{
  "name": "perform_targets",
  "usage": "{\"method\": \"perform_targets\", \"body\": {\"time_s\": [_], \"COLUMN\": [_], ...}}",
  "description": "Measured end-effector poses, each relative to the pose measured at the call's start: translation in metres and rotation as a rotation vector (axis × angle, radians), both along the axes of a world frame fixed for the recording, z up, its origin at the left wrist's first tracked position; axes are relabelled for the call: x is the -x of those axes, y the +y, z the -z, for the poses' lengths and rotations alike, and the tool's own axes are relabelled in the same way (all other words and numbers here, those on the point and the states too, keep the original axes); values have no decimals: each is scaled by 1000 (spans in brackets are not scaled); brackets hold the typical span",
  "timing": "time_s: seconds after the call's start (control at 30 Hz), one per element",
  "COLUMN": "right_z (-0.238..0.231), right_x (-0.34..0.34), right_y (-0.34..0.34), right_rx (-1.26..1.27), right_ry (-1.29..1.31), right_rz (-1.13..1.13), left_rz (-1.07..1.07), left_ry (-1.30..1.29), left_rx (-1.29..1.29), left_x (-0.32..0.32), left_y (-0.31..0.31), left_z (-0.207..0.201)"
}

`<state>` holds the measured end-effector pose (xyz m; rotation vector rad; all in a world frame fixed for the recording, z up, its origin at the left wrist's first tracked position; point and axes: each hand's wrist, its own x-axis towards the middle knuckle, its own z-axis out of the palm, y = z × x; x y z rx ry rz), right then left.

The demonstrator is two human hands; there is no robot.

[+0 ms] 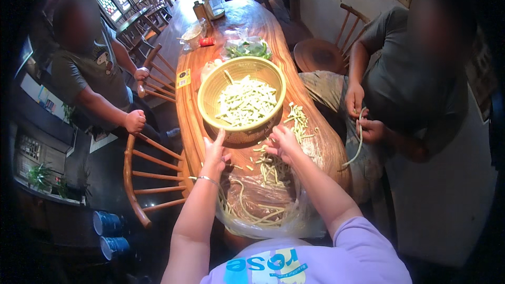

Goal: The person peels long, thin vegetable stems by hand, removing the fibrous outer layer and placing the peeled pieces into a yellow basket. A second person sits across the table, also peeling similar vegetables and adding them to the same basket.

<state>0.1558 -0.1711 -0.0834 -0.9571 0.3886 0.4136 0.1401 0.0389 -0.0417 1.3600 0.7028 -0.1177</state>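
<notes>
Bordering one yellow basket (210, 92): one left hand (214, 152), one right hand (284, 143).

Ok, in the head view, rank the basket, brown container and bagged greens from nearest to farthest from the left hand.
1. Basket, ahead and right
2. Bagged greens, beyond the basket
3. Brown container, farther off, left of the greens

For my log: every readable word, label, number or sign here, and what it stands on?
Purple shirt: large blue lettering, upside down, plus smaller print; wording withheld.
Yellow card on the table: print too small to read.
Red packet: any print too blurred to read.
</notes>
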Motion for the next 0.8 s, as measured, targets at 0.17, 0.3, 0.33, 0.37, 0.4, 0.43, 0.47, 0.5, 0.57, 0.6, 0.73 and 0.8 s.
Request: {"method": "perform_targets", "body": {"time_s": [0.17, 0.3, 0.33, 0.37, 0.4, 0.43, 0.47, 0.5, 0.57, 0.6, 0.73, 0.8], "right_z": [-31, -15, -14, -8, 3, -2, 5, 12, 9, 2, 3, 8], "right_x": [-56, -74, -74, -78, -78, -70, -60, -48, -23, -12, -42, -43], "right_y": [24, 31, 33, 33, 31, 32, 30, 26, 27, 31, 34, 31], "right_rx": [159, 174, 131, 113, 99, 79, 90, 97, 11, -130, -24, 15], "right_ry": [44, 115, 132, 116, 110, 69, 55, 32, -6, -193, 34, -6], "right_rz": [55, 75, 56, 56, 57, 135, 152, 171, 249, 244, 213, 157], "left_rz": [-27, -67, -73, -119, -166, -159, -150, -156, -219, -216, -264, -248], "left_ry": [109, 90, 83, -24, -119, -124, -130, -146, -259, -306, -84, -55], "left_rx": [205, 474, 539, 584, 631, 554, 476, 411, 490, 531, 628, 602], "left_x": [-43, -64, -66, -71, -69, -61, -50, -39, -11, -2, -31, -26], "left_y": [4, -4, -5, -5, -7, -13, -18, -23, -31, -32, -17, -17], "left_z": [34, 62, 62, 68, 79, 73, 64, 57, 47, 41, 54, 37]}}
